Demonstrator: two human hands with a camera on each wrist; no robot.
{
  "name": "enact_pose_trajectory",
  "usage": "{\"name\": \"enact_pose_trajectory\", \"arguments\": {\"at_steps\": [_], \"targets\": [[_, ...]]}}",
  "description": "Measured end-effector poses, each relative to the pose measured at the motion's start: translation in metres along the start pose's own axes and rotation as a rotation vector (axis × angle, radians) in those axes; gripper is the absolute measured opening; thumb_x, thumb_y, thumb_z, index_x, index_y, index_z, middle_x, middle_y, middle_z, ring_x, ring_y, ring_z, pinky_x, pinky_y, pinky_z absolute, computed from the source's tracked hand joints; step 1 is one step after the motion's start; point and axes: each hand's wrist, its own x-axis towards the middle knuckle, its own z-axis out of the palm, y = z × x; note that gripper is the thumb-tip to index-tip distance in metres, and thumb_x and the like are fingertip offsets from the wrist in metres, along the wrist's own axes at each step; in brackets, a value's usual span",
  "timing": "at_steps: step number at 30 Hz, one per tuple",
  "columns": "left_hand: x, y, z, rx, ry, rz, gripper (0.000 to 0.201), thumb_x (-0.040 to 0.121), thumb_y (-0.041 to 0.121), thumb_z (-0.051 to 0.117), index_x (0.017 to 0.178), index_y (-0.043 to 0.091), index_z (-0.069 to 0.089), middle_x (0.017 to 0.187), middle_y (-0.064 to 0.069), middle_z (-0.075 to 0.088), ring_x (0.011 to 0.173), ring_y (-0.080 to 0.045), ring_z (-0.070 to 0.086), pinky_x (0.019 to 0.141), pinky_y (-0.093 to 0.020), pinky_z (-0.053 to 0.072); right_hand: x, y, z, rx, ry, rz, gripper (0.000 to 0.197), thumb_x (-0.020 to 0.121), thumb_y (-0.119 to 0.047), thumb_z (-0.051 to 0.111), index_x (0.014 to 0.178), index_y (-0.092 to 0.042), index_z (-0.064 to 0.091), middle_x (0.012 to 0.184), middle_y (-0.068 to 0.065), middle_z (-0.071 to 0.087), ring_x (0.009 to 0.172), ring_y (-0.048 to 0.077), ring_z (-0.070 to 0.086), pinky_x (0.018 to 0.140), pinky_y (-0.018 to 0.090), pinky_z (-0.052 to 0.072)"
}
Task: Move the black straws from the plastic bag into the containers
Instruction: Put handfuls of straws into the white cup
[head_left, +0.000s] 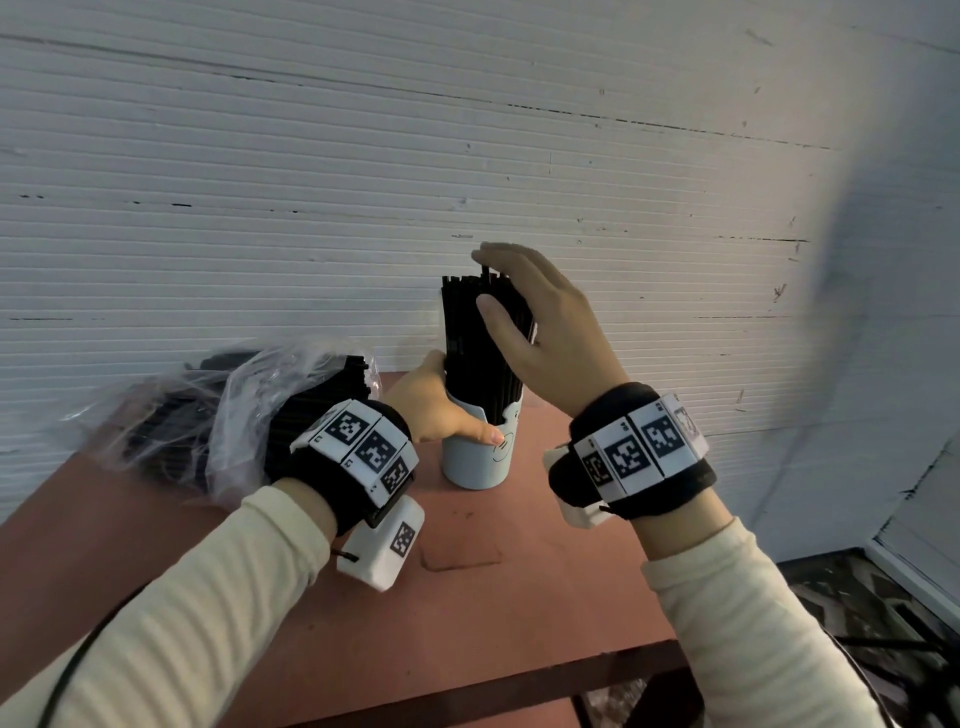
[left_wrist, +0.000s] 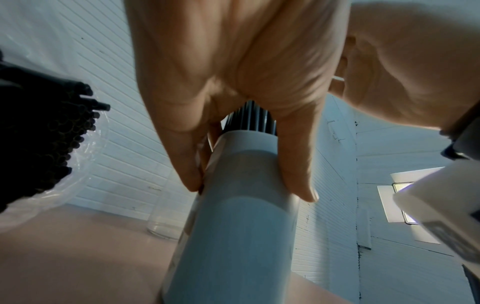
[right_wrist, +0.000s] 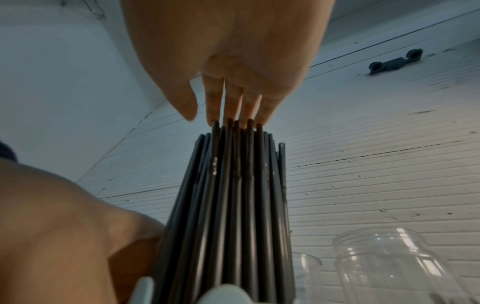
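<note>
Straws (head_left: 478, 338) ribbed, black, bundled in smooth cylindrical cup (head_left: 470, 462).

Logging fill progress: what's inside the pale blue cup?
Black straws stand upright in the pale blue cup, tops well above its rim. Its opaque wall hides their lower ends.

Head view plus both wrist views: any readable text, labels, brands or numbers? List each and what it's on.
No readable words, brands or numbers in any view.
Left wristband: black-and-white square code markers only, no letters.
Right wristband: the same kind of markers; tiny marks beside them are too small to read.
White module under the left wrist: one code marker, no text.
Pale blue cup: a faint line drawing, not lettering.
Plastic bag: no print visible.
</note>
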Motion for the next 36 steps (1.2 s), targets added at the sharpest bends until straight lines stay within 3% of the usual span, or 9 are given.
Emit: {"name": "enact_pose_trajectory", "arguments": {"at_steps": [3, 6, 9, 12, 17, 21, 26, 30, 36], "targets": [[0.0, 0.0, 0.0, -0.007, -0.012, -0.01, 0.103, 0.044, 0.035, 0.096, 0.13, 0.018, 0.043, 0.122, 0.003, 0.059, 0.117, -0.019, 0.055, 0.103, -0.041, 0.045, 0.0, -0.001, -0.003, -0.005, 0.047, -0.005, 0.029, 0.09, -0.011, 0.056, 0.119, -0.011, 0.058, 0.104, 0.0, 0.065, 0.097, 0.019, 0.06, 0.085, 0.04, 0.051], [0.0, 0.0, 0.0, -0.007, -0.007, -0.021, 0.103, 0.042, 0.036, 0.096, 0.129, 0.019, 0.044, 0.122, 0.003, 0.059, 0.116, -0.019, 0.055, 0.102, -0.042, 0.046, 0.001, -0.002, -0.008, 0.026, 0.088, 0.002, 0.027, 0.089, -0.01, 0.06, 0.115, -0.012, 0.059, 0.087, -0.006, 0.064, 0.085, 0.015, 0.062, 0.081, 0.035, 0.052], [-0.001, 0.002, 0.0, -0.003, -0.01, -0.029, 0.114, 0.027, 0.048, 0.091, 0.127, 0.021, 0.044, 0.12, 0.005, 0.06, 0.115, -0.018, 0.057, 0.1, -0.042, 0.047, -0.003, -0.004, -0.008, 0.002, 0.157, -0.043, 0.01, 0.088, -0.01, 0.063, 0.097, -0.007, 0.063, 0.085, -0.001, 0.068, 0.081, 0.019, 0.063, 0.076, 0.038, 0.052], [-0.002, 0.004, 0.0, 0.002, -0.006, -0.026, 0.12, 0.019, 0.055, 0.086, 0.127, 0.023, 0.045, 0.119, 0.006, 0.061, 0.114, -0.018, 0.057, 0.1, -0.042, 0.048, -0.003, -0.001, -0.007, -0.037, 0.206, -0.035, 0.005, 0.087, -0.009, 0.064, 0.084, -0.004, 0.063, 0.083, 0.0, 0.069, 0.079, 0.018, 0.062, 0.073, 0.028, 0.049], [-0.004, 0.004, 0.0, 0.015, -0.001, -0.017, 0.119, 0.019, 0.056, 0.087, 0.125, 0.023, 0.045, 0.118, 0.006, 0.061, 0.113, -0.019, 0.058, 0.099, -0.042, 0.049, 0.005, 0.006, -0.003, -0.07, 0.153, -0.027, 0.008, 0.086, -0.011, 0.065, 0.081, -0.004, 0.065, 0.081, 0.002, 0.068, 0.079, 0.02, 0.059, 0.072, 0.016, 0.04], [-0.007, 0.006, -0.001, -0.007, -0.006, -0.012, 0.118, 0.021, 0.055, 0.089, 0.125, 0.022, 0.046, 0.117, 0.005, 0.062, 0.112, -0.017, 0.059, 0.098, -0.041, 0.05, 0.001, 0.011, 0.005, -0.064, 0.151, -0.006, 0.013, 0.088, -0.014, 0.062, 0.08, -0.005, 0.067, 0.09, 0.004, 0.061, 0.087, 0.02, 0.055, 0.082, 0.01, 0.035], [-0.007, 0.004, -0.001, -0.021, -0.014, 0.004, 0.119, 0.021, 0.058, 0.091, 0.124, 0.021, 0.045, 0.116, 0.005, 0.062, 0.111, -0.016, 0.059, 0.097, -0.041, 0.051, -0.003, 0.009, 0.004, -0.022, 0.094, 0.019, 0.027, 0.092, -0.03, 0.054, 0.097, -0.008, 0.068, 0.114, 0.002, 0.06, 0.108, 0.019, 0.057, 0.093, 0.033, 0.046], [-0.009, 0.005, -0.001, -0.016, -0.01, 0.004, 0.115, 0.024, 0.054, 0.088, 0.125, 0.021, 0.044, 0.117, 0.005, 0.061, 0.113, -0.016, 0.058, 0.098, -0.041, 0.05, 0.0, 0.01, 0.005, -0.045, -0.098, 0.049, 0.045, 0.096, -0.039, 0.049, 0.137, -0.019, 0.052, 0.151, -0.004, 0.04, 0.142, 0.014, 0.031, 0.114, 0.027, 0.025], [-0.01, 0.007, 0.001, -0.031, -0.017, -0.018, 0.113, 0.027, 0.05, 0.088, 0.126, 0.02, 0.042, 0.117, 0.004, 0.061, 0.112, -0.016, 0.058, 0.098, -0.039, 0.05, -0.002, 0.009, 0.011, -0.219, -0.091, -0.032, 0.041, 0.093, -0.032, 0.051, 0.13, -0.016, 0.057, 0.132, 0.0, 0.059, 0.121, 0.02, 0.053, 0.104, 0.024, 0.032]]}}
